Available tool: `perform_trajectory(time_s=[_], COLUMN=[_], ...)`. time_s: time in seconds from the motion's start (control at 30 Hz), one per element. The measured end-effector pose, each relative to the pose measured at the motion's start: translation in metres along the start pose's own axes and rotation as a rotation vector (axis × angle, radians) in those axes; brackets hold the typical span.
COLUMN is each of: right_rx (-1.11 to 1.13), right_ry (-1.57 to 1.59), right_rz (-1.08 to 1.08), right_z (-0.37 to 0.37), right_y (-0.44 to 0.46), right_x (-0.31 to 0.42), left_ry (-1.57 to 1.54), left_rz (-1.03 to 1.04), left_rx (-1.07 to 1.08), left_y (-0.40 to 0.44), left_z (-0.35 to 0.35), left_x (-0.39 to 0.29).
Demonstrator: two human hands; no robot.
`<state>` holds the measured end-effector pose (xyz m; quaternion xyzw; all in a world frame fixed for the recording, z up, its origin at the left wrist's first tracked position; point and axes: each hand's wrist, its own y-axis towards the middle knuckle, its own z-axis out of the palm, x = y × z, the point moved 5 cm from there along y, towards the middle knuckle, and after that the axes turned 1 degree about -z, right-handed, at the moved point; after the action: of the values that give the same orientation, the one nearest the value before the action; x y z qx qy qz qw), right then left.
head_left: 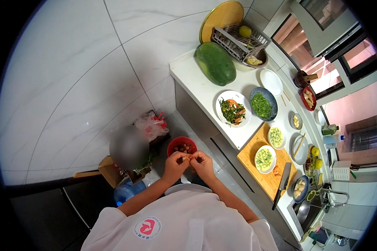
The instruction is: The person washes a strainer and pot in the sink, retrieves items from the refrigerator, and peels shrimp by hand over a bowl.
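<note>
My left hand (176,166) and my right hand (202,165) meet in front of my body, fingers pinched together. Between the fingertips is a small orange-red piece (190,157), too small to name, partly hidden by the fingers. Just beyond the hands stands a red bucket (170,147) on the floor. Several small round brownish things (183,148) lie inside it, their kind unclear.
The white counter (188,69) on the right bears a watermelon (216,63), a plate of cooked greens (222,100), a bowl of chopped greens (262,105), a cutting board (253,171) with two bowls and a knife (282,186). A water jug (127,190) stands left.
</note>
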<state>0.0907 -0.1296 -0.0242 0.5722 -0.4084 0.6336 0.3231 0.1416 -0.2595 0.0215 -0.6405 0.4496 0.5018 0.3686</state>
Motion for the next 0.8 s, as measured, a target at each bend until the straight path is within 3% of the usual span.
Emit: perform_trajectory(time_s=[0.03,0.1,0.13,0.2,0.27,0.33,0.4,0.43,0.5,0.57,0.8], right_rx=[-0.021,-0.043,-0.05,-0.055,0.036,0.054,0.072,0.063,0.051,0.039,0.035], right_ry=[-0.011,-0.021,0.077,0.177,0.257,0.192,0.128,0.115,0.102,0.019,0.005], right_rz=[-0.035,-0.07,0.021,0.112,0.266,0.243,0.22,0.218,0.216,0.087,0.082], right_z=[-0.003,-0.006,-0.01,-0.012,-0.008,-0.003,0.0,0.0,0.0,-0.002,0.001], right_y=[0.002,0.003,0.003,0.004,0.002,0.0,0.001,0.001,0.003,0.007,0.005], right_x=[-0.004,0.0,-0.002,0.006,0.011,0.016,0.019,0.02,0.015,0.012,0.011], left_ry=[-0.001,-0.45,-0.45,-0.727,-0.679,-0.633,-0.214,-0.213,0.048,0.029,0.046], left_rz=[0.0,-0.403,-0.403,-0.612,-0.565,-0.516,-0.215,-0.214,0.038,0.031,-0.049], left_rx=[0.001,0.095,0.095,0.095,0.098,0.103,0.043,0.044,-0.023,-0.025,-0.033], left_y=[0.0,-0.001,-0.001,-0.005,-0.002,-0.001,0.005,0.005,0.005,0.005,0.004], left_z=[-0.001,0.004,0.003,0.006,0.002,0.002,-0.003,-0.002,-0.005,-0.003,-0.001], left_x=[0.0,0.017,0.017,0.024,0.023,0.023,0.015,0.014,-0.007,-0.009,-0.005])
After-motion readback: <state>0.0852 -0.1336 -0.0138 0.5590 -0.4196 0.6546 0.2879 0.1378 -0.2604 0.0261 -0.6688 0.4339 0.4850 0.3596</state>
